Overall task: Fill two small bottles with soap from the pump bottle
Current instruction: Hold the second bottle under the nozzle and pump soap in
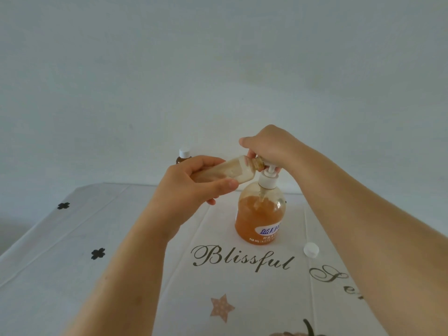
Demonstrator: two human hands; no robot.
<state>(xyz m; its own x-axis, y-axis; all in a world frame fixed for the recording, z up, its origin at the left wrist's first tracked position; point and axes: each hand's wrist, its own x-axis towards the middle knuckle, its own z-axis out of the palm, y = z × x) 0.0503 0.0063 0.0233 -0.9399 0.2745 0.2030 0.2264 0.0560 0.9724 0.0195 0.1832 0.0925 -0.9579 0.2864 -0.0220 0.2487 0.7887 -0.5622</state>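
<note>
Your left hand (pixel 194 183) grips 1 small bottle (pixel 225 172), fingers and thumb wrapped round it. It is tipped almost on its side, its open mouth at the spout of the pump bottle (pixel 260 214). Your right hand (pixel 274 146) sits on top of the pump, fingers curled down round its head. The pump bottle stands upright on the counter (pixel 72 263) between your forearms. A 2nd small bottle (pixel 183 156), capped, stands behind your left hand. A loose white cap (pixel 311 250) lies beside your right forearm.

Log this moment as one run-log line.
left hand: holds small bottle tilted, mouth at nozzle | right hand: grips top of pump bottle | white cap: loose on cloth | second small bottle: capped, behind
</note>
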